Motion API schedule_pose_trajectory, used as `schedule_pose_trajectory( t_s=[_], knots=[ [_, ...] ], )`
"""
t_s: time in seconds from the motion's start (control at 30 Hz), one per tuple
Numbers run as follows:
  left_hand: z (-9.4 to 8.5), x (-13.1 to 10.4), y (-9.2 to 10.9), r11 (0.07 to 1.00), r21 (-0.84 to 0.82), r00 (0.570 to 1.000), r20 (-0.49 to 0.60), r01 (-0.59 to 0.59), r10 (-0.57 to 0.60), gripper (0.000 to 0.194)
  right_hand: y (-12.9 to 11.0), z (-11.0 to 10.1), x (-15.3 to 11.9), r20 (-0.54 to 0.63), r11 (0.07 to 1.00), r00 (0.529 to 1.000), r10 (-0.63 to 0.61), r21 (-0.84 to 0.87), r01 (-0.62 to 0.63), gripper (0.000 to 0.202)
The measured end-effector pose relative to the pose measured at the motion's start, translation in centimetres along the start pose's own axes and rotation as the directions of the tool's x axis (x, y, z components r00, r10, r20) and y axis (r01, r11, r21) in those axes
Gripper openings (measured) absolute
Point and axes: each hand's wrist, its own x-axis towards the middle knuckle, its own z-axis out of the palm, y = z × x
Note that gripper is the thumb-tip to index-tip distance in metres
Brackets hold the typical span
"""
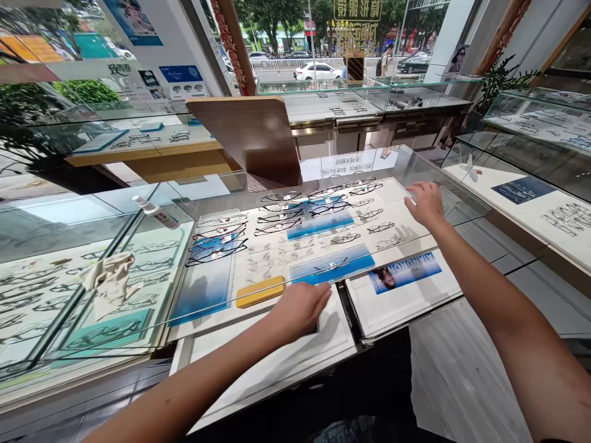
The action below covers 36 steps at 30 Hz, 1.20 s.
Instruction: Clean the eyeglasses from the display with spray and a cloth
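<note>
i can read "andro" in white capitals on the blue card [406, 271] in the right-hand drawer; its remaining letters are harder to make out. on the far window i see gold chinese lettering [355, 27], reversed, and two small white signs [341, 169] show mirrored in the glass. a label on the spray bottle [156, 212] is too small for me to read.

that bottle stands on the left of the glass counter [462, 206], with a crumpled beige cloth [113, 280] nearer me. a brown chair back [249, 132] rises beyond the counter and blocks part of my view. the eyeglasses [330, 208] lie in rows under the glass, between my two hands, and a yellow case [261, 291] sits in front of them.

my right hand [425, 204] is out at the counter's far right, palm down, fingers bent and slightly apart. my left hand [302, 307] is close in above the pulled-out left drawer [268, 363], fingers together; i can't tell whether it grips anything.
</note>
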Motion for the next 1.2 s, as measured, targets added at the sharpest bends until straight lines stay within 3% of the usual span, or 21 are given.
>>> schedule_pose_trajectory(
  t_s=[0.1,0.17,0.2,0.3,0.33,0.37,0.47,0.6,0.93,1.1,1.2],
  knots=[
    [-1.8,-2.8,-4.9,0.973,-0.040,0.968,-0.095,0.228,-0.231,0.056,-3.8,-0.1,2.7,0.072,0.965,0.962,-0.264,0.027,0.262,0.045],
    [-2.7,-4.8,-8.7,0.914,-0.106,0.903,-0.147,0.392,-0.405,0.057,-6.1,0.1,4.8,0.139,0.926,0.916,-0.376,0.030,0.376,0.044],
    [-3.0,-5.9,-10.6,0.871,-0.129,0.845,-0.213,0.474,-0.491,0.056,-7.1,0.3,5.7,0.172,0.911,0.896,-0.410,0.028,0.411,0.045],
    [-3.2,-9.5,-14.7,0.721,-0.133,0.614,-0.434,0.680,-0.659,0.056,-8.8,1.0,7.8,0.255,0.891,0.859,-0.443,0.025,0.453,0.050],
    [-3.0,-10.6,-15.6,0.688,-0.132,0.567,-0.467,0.713,-0.678,0.054,-9.1,1.2,8.2,0.274,0.890,0.853,-0.445,0.025,0.456,0.053],
    [-2.7,-11.5,-16.1,0.678,-0.137,0.549,-0.482,0.723,-0.683,0.053,-9.2,1.4,8.5,0.287,0.888,0.848,-0.446,0.027,0.458,0.054],
    [-1.7,-12.6,-16.5,0.693,-0.132,0.537,-0.537,0.708,-0.651,0.051,-9.6,2.0,9.0,0.304,0.883,0.837,-0.455,0.034,0.467,0.053],
    [-0.7,-12.2,-16.2,0.690,-0.139,0.486,-0.611,0.711,-0.624,0.050,-10.0,2.8,9.5,0.320,0.881,0.829,-0.458,0.037,0.472,0.046],
    [-0.5,-11.9,-16.3,0.699,-0.122,0.477,-0.648,0.705,-0.594,0.047,-10.3,3.9,10.0,0.289,0.906,0.865,-0.409,0.019,0.422,0.040],
    [-0.8,-11.7,-16.1,0.705,-0.127,0.485,-0.641,0.698,-0.595,0.046,-10.0,2.7,8.8,0.232,0.929,0.904,-0.360,-0.001,0.370,0.039],
    [-0.8,-11.7,-16.1,0.721,-0.126,0.502,-0.637,0.682,-0.585,0.046,-9.4,0.4,7.3,0.137,0.934,0.924,-0.356,0.006,0.358,0.042]
  ],
)
